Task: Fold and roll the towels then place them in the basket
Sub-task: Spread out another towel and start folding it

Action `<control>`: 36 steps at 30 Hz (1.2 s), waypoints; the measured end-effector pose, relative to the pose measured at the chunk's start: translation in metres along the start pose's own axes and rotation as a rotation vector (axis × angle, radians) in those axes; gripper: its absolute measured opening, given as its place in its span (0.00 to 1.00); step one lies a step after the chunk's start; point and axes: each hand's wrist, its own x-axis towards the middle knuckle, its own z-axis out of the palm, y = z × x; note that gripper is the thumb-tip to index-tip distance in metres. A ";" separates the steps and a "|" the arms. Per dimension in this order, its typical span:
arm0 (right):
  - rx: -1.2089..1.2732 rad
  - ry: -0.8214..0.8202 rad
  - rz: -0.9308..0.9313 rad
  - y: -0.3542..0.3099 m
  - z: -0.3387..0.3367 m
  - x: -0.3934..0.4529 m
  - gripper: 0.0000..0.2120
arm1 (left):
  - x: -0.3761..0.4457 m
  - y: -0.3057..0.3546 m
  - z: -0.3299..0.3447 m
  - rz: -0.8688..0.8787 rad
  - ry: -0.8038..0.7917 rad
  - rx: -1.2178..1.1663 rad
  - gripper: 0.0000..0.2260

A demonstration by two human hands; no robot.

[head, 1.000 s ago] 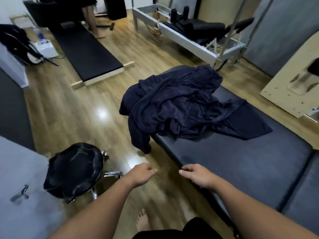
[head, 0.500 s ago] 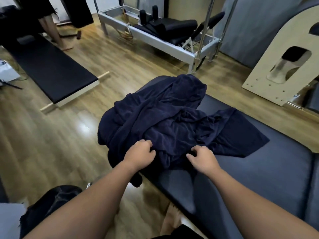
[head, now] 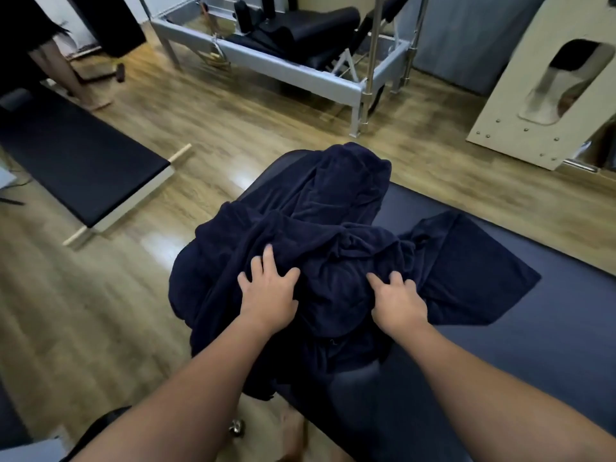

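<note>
No readable text, labels, brands, numbers or signs on anything in view.

— What is that dark heap [head: 320, 228] at centre frame looking like?

— Navy terry cloth, matt and nubbly, lying in soft creases. The bench [head: 533, 345] under it is showing smooth dark padding with a dull sheen.

— And the floor [head: 100, 311]?

— Wood-grain planks, glossy, catching white glare at centre left. At upper centre the frame [head: 300, 78] is looking like brushed grey metal; at upper right the panel [head: 520, 95] is showing pale matt wood with metal studs.
</note>
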 end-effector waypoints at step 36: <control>0.203 0.211 1.006 0.234 0.027 -0.261 0.11 | -0.020 0.309 -0.024 1.032 -0.136 -0.153 0.13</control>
